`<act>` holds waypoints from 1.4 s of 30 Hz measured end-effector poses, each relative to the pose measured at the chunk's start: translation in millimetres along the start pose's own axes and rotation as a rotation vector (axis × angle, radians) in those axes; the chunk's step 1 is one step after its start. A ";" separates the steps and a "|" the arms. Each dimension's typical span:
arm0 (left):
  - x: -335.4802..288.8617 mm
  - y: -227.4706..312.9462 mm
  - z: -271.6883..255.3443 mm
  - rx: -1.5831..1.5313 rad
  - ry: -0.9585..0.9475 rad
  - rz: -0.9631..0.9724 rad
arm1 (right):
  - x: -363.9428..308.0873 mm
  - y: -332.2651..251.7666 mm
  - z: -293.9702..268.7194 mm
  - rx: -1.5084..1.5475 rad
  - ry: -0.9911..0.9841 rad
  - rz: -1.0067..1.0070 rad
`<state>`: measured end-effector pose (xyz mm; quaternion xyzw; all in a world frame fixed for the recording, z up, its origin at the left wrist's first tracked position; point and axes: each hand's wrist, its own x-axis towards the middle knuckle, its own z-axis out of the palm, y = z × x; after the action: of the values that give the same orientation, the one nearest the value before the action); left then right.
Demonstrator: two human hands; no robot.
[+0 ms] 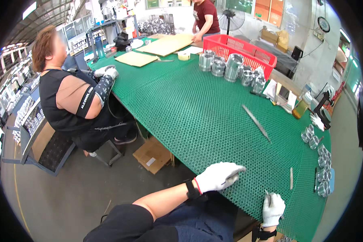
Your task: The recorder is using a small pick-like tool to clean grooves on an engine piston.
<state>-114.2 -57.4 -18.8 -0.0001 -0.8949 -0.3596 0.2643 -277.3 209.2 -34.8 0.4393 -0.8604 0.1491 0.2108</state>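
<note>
- Thin metal strip (291, 178) lies on green table (181, 117), pointing away from the person.
- Right hand (273, 209): nearer, short of the strip, closed around a slim grey tool (266, 192), mostly hidden.
- Left hand (220, 176): well left of the strip, curled; cannot tell if holding anything.

From afar, I see a slim tool (266, 192) mostly hidden in the gloved right hand (273, 209). I cannot tell whether the left hand (218, 178) grips anything. The upper edge crops the head off a standing worker (208, 18); a seated worker (54, 97) shows a blurred face.
</note>
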 end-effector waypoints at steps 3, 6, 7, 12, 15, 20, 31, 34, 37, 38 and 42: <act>-4.9 -2.0 1.9 0.027 -0.008 -0.045 | 2.0 -7.0 1.4 -0.008 -0.013 0.015; -5.1 -1.0 2.8 -0.021 0.022 -0.024 | -1.1 -6.9 -2.3 0.019 0.009 0.011; -2.3 0.2 2.7 -0.018 0.015 -0.016 | -0.5 -6.2 -1.5 0.024 -0.005 0.018; 2.3 8.0 1.1 -0.030 -0.023 -0.034 | 0.5 -6.0 -5.5 0.011 0.006 0.021; 3.5 4.8 2.3 0.014 -0.018 -0.035 | 4.8 -9.8 -5.4 0.019 0.015 0.041; 8.2 8.4 3.6 0.059 -0.022 -0.066 | 7.3 -8.9 -8.5 0.081 0.021 0.029; 3.9 13.0 1.8 0.082 -0.039 -0.096 | 3.0 -12.8 -12.8 0.090 -0.001 0.052; 2.8 14.3 -0.2 0.068 -0.015 -0.114 | 5.6 -14.4 -14.2 0.085 0.010 0.037; -2.4 9.2 9.5 0.082 -0.031 -0.119 | -5.1 -9.7 -6.2 0.030 0.023 0.022; 1.3 5.5 14.0 0.073 -0.035 -0.113 | -3.5 -5.8 -4.3 0.021 0.023 0.028; 4.9 15.9 1.7 0.152 0.085 0.002 | 9.2 -13.8 -21.3 0.068 0.075 0.014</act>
<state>-116.2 -45.5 -7.3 0.0342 -0.9075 -0.2901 0.3018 -265.9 204.4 -10.8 0.4342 -0.8495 0.1961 0.2266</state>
